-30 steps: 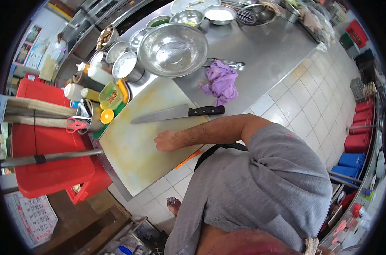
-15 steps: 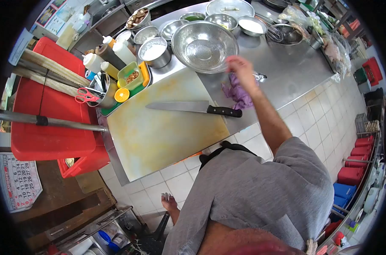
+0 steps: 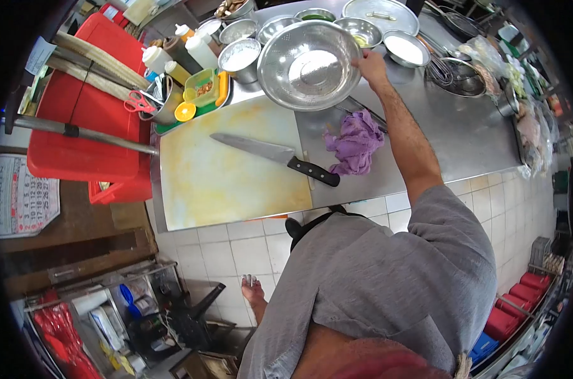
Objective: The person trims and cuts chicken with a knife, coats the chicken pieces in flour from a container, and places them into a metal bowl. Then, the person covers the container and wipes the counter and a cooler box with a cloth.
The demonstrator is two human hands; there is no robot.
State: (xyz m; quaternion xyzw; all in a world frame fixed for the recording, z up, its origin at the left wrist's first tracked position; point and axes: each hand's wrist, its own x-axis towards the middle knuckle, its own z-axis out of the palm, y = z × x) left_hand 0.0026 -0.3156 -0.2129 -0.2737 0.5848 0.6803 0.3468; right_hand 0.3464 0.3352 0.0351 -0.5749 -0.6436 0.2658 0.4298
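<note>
A large perforated metal colander (image 3: 280, 76) rests at the back of the steel counter, and my right hand (image 3: 371, 67) grips its right rim. Below that arm lies a crumpled purple cloth (image 3: 357, 142). A chef's knife (image 3: 313, 171) with a black handle lies across the stained white cutting board (image 3: 229, 189), its handle reaching past the board's right edge. My left hand (image 3: 252, 290) hangs low beside my body, away from the counter, fingers loosely apart with nothing visible in them.
Behind the colander stand several metal bowls, one a bowl of white contents (image 3: 406, 49). Squeeze bottles (image 3: 202, 52), a halved orange (image 3: 185, 112) and red scissors (image 3: 138, 102) crowd the board's far left. A whisk (image 3: 440, 72) and plastic bags (image 3: 529, 126) are at right.
My right hand has gone from a blurred reach beside the colander to a hold on its rim. The head view has turned, shifting the counter in the picture. My left hand still hangs low.
</note>
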